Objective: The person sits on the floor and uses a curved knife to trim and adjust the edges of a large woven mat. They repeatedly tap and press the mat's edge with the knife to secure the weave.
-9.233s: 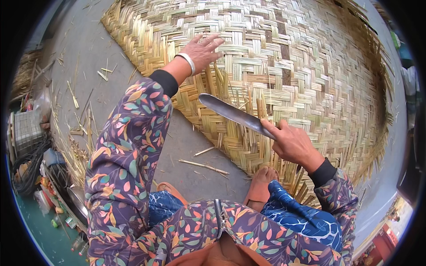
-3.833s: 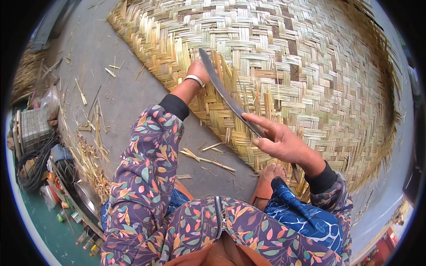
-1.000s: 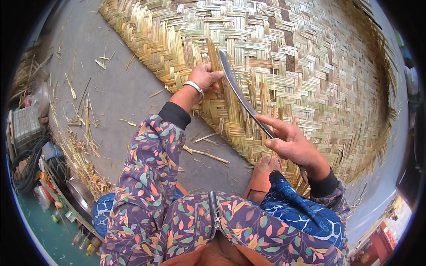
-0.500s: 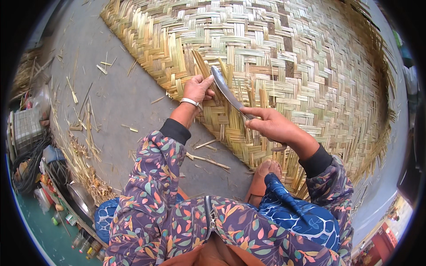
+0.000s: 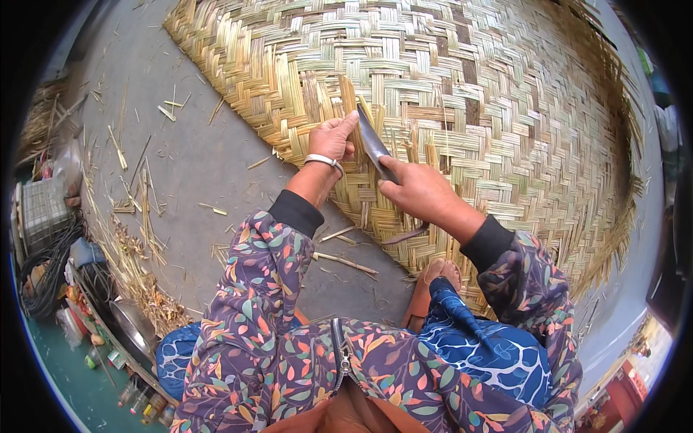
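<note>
Some dark cable (image 5: 47,252) lies bundled at the left edge of my view, with a metal pan (image 5: 135,325) to its right on the near side. Next come straw scraps (image 5: 167,112) scattered over the grey floor (image 5: 189,148). Toward the middle I see the left hand (image 5: 330,140) at the near-left edge of the woven mat (image 5: 523,162), thumb and fingers drawn close together beside a raised strip (image 5: 347,92); whether they actually pinch it, I can't tell. That strip stands out from the weave, its long axis running far and slightly left from those fingertips. The knife (image 5: 372,143) meets this spot from the right: its blade slants far and left, the point just beside the strip and the left fingertips, so the left hand is the nearer one to the strip. The right hand (image 5: 422,191) is wrapped firmly around the knife, thumb and forefinger by the blade's near end. Just right of there, a foot (image 5: 442,272) shows at the mat's near edge.
</note>
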The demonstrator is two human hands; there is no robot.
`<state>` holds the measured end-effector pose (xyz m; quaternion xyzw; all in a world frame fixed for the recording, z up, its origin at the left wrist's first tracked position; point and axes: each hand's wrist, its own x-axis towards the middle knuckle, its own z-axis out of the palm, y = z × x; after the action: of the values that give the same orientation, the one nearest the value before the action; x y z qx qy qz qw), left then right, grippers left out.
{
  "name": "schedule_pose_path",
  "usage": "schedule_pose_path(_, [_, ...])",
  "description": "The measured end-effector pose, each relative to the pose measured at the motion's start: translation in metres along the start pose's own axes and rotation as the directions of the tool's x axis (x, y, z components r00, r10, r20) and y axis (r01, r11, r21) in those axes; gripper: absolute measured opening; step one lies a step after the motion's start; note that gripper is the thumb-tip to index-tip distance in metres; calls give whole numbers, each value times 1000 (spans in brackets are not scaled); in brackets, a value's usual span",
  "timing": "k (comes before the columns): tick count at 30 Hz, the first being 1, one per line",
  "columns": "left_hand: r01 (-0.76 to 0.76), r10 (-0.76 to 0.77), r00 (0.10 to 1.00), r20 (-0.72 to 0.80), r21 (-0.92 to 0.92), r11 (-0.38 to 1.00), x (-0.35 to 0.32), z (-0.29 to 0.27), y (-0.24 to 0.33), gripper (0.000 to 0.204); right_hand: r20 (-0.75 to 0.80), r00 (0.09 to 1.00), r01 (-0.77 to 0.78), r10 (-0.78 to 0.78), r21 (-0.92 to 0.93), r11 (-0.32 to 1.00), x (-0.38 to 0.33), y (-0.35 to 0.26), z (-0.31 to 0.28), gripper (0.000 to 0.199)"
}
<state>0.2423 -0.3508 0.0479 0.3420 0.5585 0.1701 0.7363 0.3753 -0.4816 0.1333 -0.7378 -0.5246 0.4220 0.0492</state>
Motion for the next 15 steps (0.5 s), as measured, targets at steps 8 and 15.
schedule_pose_path(8, [292,-295,956,-9,-109,950,-15,4,2,14,-86,996,5,-15,-114,994,23,13,25,53])
schedule_pose_path(15, [112,-85,983,-160,172,979,18,10,2,26,-112,991,57,-73,-139,989,21,12,28,55])
